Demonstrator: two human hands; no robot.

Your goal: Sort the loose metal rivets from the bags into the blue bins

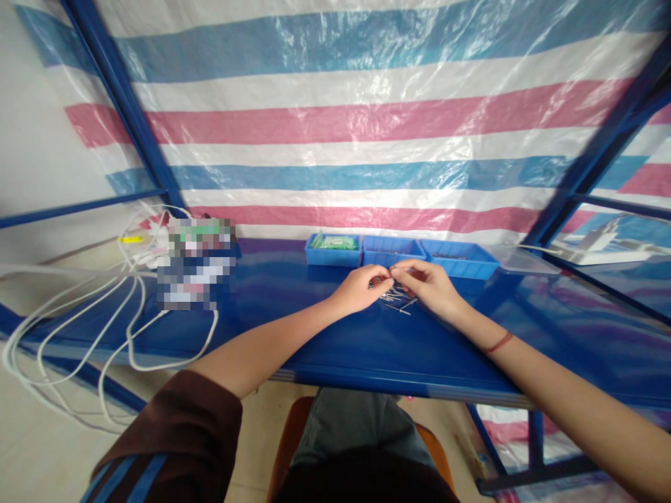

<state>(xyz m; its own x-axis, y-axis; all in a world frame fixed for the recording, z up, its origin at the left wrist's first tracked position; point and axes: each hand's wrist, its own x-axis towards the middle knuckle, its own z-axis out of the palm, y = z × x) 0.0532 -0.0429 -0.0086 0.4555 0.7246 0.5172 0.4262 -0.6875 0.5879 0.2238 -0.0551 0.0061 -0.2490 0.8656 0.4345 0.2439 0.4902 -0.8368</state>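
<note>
My left hand (363,288) and my right hand (427,285) meet over the blue table, their fingertips almost touching. Beneath them lies a small heap of thin metal pins, perhaps screws or nails (391,296), with a few loose ones in front. The left fingers are curled, and some of the shiny metal pieces show at their opening. Thumb and forefinger of my right hand are pinched together beside the left fingertips. Whatever is between these fingers is too small to make out.
Behind my hands stand blue bins: one with green packets (334,242), a middle bin (393,259) and a right bin (461,267) with small dark parts. White cables (131,335) loop over the table's left side. A clear lid (527,261) lies at right.
</note>
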